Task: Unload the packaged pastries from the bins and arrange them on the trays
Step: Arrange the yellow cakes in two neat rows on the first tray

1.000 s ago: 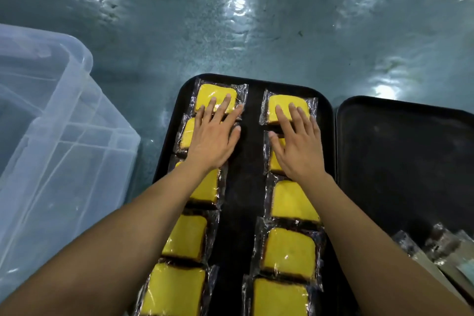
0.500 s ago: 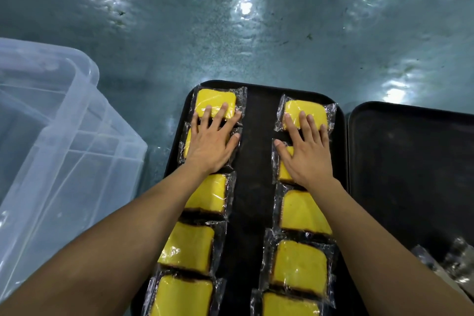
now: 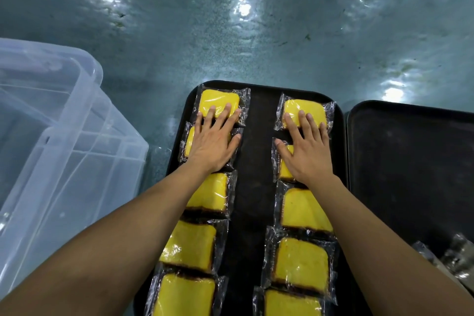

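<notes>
1. The pastries are yellow square cakes with dark brown edges, each sealed in a clear crinkled wrapper. They lie flat in two columns on a black tray, one column under each hand, with a bare dark strip of tray between the columns.
2. The left hand lies flat, fingers straight and spread; this grip is released, clutching nothing. Its palm covers the second pastry of the left column and its fingertips reach onto the farthest pastry.
3. The right hand lies the same way, released and flat. Its palm rests on the second pastry of the right column and its fingertips touch the farthest one there.
4. Nearer than the hands, more pastries run back toward the person in both columns, partly crossed by the forearms.
5. Just right of the right hand's tray sits a second black tray, its visible surface bare. At that tray's near right corner lie some clear crumpled wrappers; what they hold is hard to make out.
6. Well left of the left hand stands a clear plastic bin, cut off by the left edge.
7. Beyond the fingertips spreads a glossy teal floor with light glare, and a pale strip along the top edge.
8. The nearest pastries of each column are cut off at the bottom edge.
</notes>
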`<state>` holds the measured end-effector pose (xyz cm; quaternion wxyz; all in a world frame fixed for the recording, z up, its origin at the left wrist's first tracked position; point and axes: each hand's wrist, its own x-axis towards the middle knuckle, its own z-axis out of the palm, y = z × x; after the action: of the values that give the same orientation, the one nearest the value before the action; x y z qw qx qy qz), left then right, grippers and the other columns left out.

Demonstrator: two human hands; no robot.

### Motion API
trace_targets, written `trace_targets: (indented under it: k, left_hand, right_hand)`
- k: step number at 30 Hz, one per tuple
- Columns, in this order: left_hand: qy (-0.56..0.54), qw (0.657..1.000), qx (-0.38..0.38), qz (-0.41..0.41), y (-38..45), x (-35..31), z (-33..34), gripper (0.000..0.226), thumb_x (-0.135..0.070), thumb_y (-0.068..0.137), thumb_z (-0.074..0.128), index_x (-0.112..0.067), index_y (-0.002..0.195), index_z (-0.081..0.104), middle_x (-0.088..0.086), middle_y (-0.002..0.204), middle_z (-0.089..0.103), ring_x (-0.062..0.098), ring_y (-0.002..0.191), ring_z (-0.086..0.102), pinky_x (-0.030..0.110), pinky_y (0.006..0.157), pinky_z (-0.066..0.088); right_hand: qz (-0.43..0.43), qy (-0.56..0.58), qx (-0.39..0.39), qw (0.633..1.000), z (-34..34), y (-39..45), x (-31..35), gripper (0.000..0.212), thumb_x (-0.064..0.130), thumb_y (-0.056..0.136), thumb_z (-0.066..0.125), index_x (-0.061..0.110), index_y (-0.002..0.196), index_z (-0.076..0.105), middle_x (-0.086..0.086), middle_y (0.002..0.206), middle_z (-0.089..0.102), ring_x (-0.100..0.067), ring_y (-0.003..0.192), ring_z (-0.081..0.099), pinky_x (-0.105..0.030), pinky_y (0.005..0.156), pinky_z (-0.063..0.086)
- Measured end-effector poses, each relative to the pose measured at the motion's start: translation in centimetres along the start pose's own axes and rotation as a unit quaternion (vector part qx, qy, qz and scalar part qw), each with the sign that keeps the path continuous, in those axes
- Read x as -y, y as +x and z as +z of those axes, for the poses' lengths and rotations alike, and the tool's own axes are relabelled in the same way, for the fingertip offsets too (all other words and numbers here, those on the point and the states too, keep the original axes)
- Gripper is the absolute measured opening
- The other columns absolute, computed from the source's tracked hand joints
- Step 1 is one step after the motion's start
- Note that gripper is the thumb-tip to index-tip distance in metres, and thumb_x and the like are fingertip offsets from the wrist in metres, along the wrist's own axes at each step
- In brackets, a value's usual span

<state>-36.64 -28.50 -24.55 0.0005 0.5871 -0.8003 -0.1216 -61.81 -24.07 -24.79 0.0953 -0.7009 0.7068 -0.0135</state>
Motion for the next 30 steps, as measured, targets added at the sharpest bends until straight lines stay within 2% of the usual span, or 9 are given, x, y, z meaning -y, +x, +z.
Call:
trace_targets:
  k: [4,7,10,15,19,24,27,30]
  left_hand:
    - [-0.01,1.0,-0.015,0.001,-0.1,0.1,-0.2,0.063,-0.055,0.103,0.025,-0.037,0.16,0.004,-0.004,0.169,-0.002,0.028,0.155,-0.004,0.051,0.125,0.0]
    - [-0.021,0.996,-0.067,-0.055,-1.4,-0.5,-0.7,0.06,-0.052,0.104,0.028,-0.033,0.159,0.017,0.006,0.168,0.01,0.033,0.154,0.007,0.052,0.125,0.006]
    - [-0.038,0.988,-0.102,-0.107,-4.2,-1.8,-0.7,0.055,-0.046,0.105,0.032,-0.029,0.157,0.025,0.009,0.165,0.019,0.036,0.152,0.016,0.056,0.123,0.012]
    - [-0.032,0.996,-0.028,-0.081,-7.1,-2.4,0.3,0.057,-0.048,0.105,0.029,-0.029,0.158,0.022,0.006,0.167,0.017,0.033,0.154,0.008,0.059,0.122,0.009]
    - [-0.027,0.997,-0.013,-0.065,-6.8,-2.4,0.0,0.057,-0.051,0.105,0.026,-0.032,0.159,0.019,0.004,0.168,0.012,0.03,0.155,0.002,0.057,0.123,0.003]
    - [-0.026,0.998,0.003,-0.058,-6.5,-2.4,0.0,0.058,-0.054,0.105,0.022,-0.035,0.16,0.013,0.003,0.169,0.004,0.027,0.155,-0.006,0.055,0.124,-0.002]
    - [-0.03,0.998,0.004,-0.05,-6.7,-2.2,0.1,0.058,-0.054,0.106,0.019,-0.036,0.16,0.01,0.001,0.169,0.002,0.027,0.155,-0.008,0.053,0.124,-0.003]
    - [-0.034,0.997,-0.034,-0.058,-8.2,-1.9,0.0,0.057,-0.051,0.106,0.021,-0.033,0.16,0.016,0.003,0.169,0.008,0.029,0.155,-0.001,0.052,0.125,0.001]
  right_hand:
    - [0.006,0.023,-0.033,0.999,-0.8,-0.7,0.2,0.072,0.069,0.1,0.012,0.034,0.162,0.005,-0.004,0.171,0.001,-0.021,0.157,-0.007,-0.05,0.126,-0.002]
    - [0.03,0.052,-0.08,0.995,-1.8,-3.2,1.0,0.065,0.061,0.105,0.019,0.031,0.162,0.011,-0.005,0.17,0.011,-0.022,0.157,0.002,-0.047,0.127,0.003]
    - [0.065,0.062,-0.078,0.993,-1.7,-7.0,1.6,0.061,0.056,0.106,0.021,0.03,0.161,0.015,-0.006,0.168,0.02,-0.023,0.156,0.013,-0.048,0.127,0.009]
    - [0.067,0.033,-0.026,0.997,0.2,-11.0,1.2,0.062,0.058,0.104,0.019,0.032,0.16,0.02,-0.007,0.167,0.02,-0.026,0.155,0.013,-0.049,0.127,0.009]
    - [0.034,0.028,0.005,0.999,0.8,-10.8,0.5,0.062,0.055,0.104,0.015,0.035,0.162,0.008,-0.007,0.17,0.009,-0.025,0.157,0.0,-0.047,0.127,0.004]
    - [0.036,0.019,0.022,0.999,0.7,-9.9,0.2,0.063,0.053,0.106,0.021,0.035,0.161,-0.001,-0.006,0.171,0.001,-0.023,0.157,-0.006,-0.046,0.127,0.002]
    - [0.04,0.021,0.004,0.999,0.4,-10.6,0.3,0.062,0.053,0.107,0.023,0.033,0.162,0.002,-0.006,0.17,0.003,-0.024,0.157,-0.003,-0.046,0.127,0.003]
    - [0.051,0.044,-0.047,0.997,-0.2,-13.1,0.6,0.059,0.049,0.108,0.026,0.03,0.162,0.011,-0.006,0.169,0.014,-0.023,0.157,0.007,-0.047,0.127,0.009]
